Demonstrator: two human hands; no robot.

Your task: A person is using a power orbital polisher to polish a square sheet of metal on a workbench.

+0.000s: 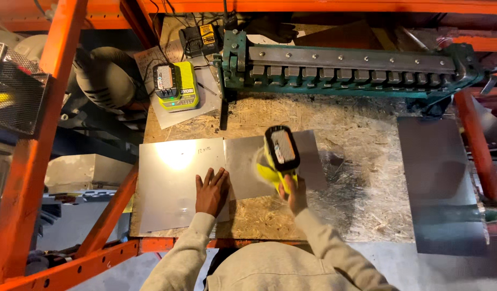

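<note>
My right hand grips a yellow-green cordless power tool with a dark battery on top, held over a grey metal sheet on the wooden bench. The tool's lower end is blurred where it meets the sheet. My left hand lies flat, fingers spread, on the edge of a larger shiny metal sheet just left of the grey one, where the two sheets meet. That larger sheet shows a bright glare and a small handwritten mark.
A green metal bending brake runs along the back of the chipboard bench. A yellow-green battery charger and a black one sit at back left. Another metal sheet lies at right. Orange rack beams frame the bench.
</note>
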